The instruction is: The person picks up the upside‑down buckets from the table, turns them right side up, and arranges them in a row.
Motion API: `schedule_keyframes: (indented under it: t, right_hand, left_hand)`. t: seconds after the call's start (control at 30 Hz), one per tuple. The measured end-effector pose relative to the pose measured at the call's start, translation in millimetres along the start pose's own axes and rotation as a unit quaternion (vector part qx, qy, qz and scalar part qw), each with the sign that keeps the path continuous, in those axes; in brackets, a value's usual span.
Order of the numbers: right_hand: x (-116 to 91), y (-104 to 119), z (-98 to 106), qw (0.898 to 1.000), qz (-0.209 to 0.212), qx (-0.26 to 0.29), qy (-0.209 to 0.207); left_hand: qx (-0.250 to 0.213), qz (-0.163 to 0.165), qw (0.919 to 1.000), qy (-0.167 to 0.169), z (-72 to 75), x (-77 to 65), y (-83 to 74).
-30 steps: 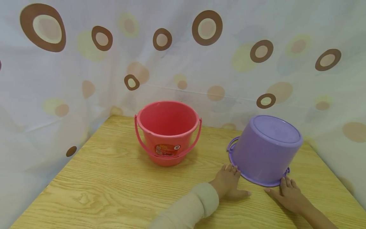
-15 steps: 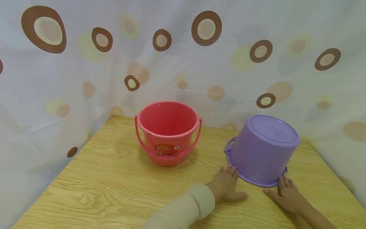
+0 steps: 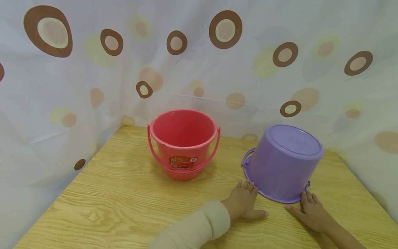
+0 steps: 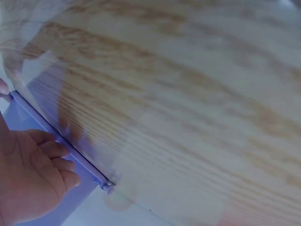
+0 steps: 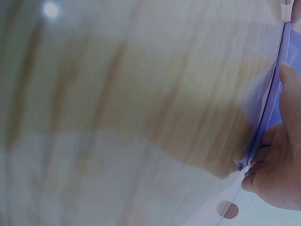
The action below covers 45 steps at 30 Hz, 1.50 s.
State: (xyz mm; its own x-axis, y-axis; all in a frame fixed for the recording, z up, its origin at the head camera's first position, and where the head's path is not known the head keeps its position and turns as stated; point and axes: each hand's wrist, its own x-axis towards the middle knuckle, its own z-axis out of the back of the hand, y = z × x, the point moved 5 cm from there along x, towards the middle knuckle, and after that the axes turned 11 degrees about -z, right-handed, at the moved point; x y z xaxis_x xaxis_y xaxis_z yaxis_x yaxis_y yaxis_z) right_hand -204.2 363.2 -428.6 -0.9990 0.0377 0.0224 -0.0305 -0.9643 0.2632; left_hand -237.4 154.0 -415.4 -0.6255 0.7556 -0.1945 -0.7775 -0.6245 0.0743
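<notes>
Purple bucket (image 3: 284, 166), smooth and tapered, sits overturned, outstretched, ungripping fingers (image 3: 245, 185) touching its round rim (image 3: 281, 201).

Over the last second, the upside-down purple bucket (image 3: 283, 164) has slid a little to the left across the wood-grain tabletop (image 3: 124, 197). The gap between it and the red bucket (image 3: 183, 155) has narrowed slightly, and more wood now shows along its right side. The person's left hand (image 3: 244, 200) and right hand (image 3: 314, 212) have both moved left along with the purple rim, the left thumb ending a touch nearer the person. The pale sleeve (image 3: 199, 226) on the left arm has shifted left too.
</notes>
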Motion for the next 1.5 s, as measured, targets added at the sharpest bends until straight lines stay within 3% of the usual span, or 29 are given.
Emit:
schedule_keyframes:
  t: [0.33, 0.77, 1.5]
  right_hand:
    - [-1, 6, 1, 1.000, -0.009, -0.007, 0.013]
    - [-3, 15, 0, 1.000, 0.009, 0.023, 0.015]
    - [-1, 25, -4, 0.999, 0.028, 0.025, 0.002]
  left_hand:
    - [0.004, 0.001, 1.0000, -0.003, -0.8, -6.8, 0.6]
    - [0.033, 0.008, 0.9994, -0.001, -5.6, -14.3, 1.3]
    - [0.014, 0.011, 0.9998, 0.003, -9.1, -27.8, 8.5]
